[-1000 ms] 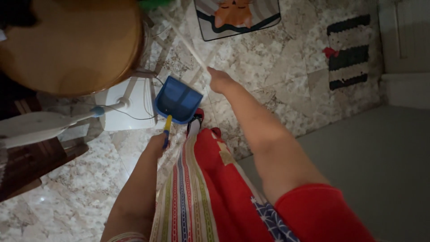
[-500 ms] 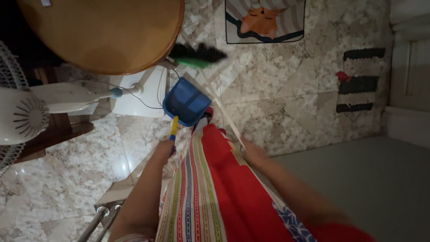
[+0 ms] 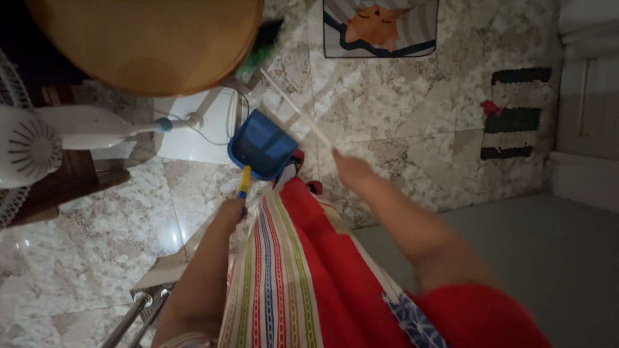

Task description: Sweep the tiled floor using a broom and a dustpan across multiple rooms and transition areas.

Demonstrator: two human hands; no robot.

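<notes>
My left hand (image 3: 229, 211) grips the yellow handle of a blue dustpan (image 3: 261, 146), which rests on the marble floor just ahead of my feet. My right hand (image 3: 348, 169) holds the pale stick of a broom (image 3: 293, 107). The broom's green and black bristles (image 3: 261, 46) reach under the edge of a round wooden table (image 3: 145, 42). A red and striped skirt (image 3: 290, 270) hangs below me.
A white standing fan (image 3: 39, 138) and its square base (image 3: 193, 132) sit left of the dustpan. A mat with an orange cat picture (image 3: 380, 29) lies ahead, a striped dark rug (image 3: 519, 113) to the right. Metal legs (image 3: 138, 316) show at bottom left.
My right hand has pushed forward with the broom stick, and the bristles have gone from beside the table to under its edge. The dustpan stays in place.
</notes>
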